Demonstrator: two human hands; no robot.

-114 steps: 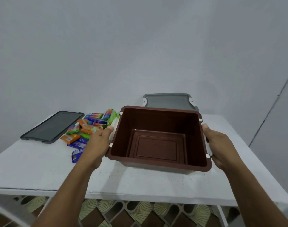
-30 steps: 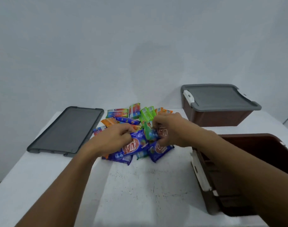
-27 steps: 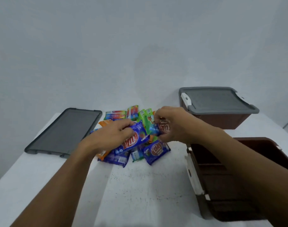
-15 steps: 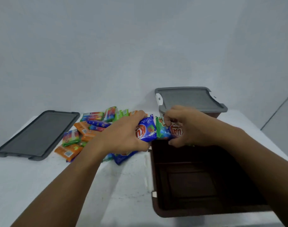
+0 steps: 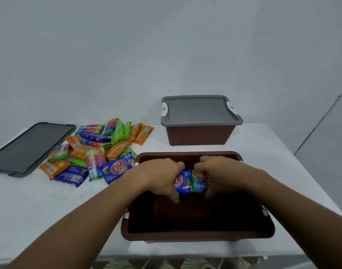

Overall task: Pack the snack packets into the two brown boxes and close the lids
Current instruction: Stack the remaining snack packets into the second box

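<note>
The left hand [image 5: 162,177] and right hand [image 5: 222,173] each clutch blue packets [image 5: 189,183] above the open box [image 5: 197,235] at the table's [image 5: 49,210] front edge; slick wrappers may slip and land outside.

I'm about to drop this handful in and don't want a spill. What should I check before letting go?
1. Left hand and right hand above the open brown plastic box: ok.
2. Both grip the bunch of blue snack packets: ok.
3. Box floor free beneath: cannot tell, it is in shadow.
4. Loose flat grey lid lies clear, far left: ok.
5. Second brown box open for packing: not ok, its grey lid sits on it.
</note>
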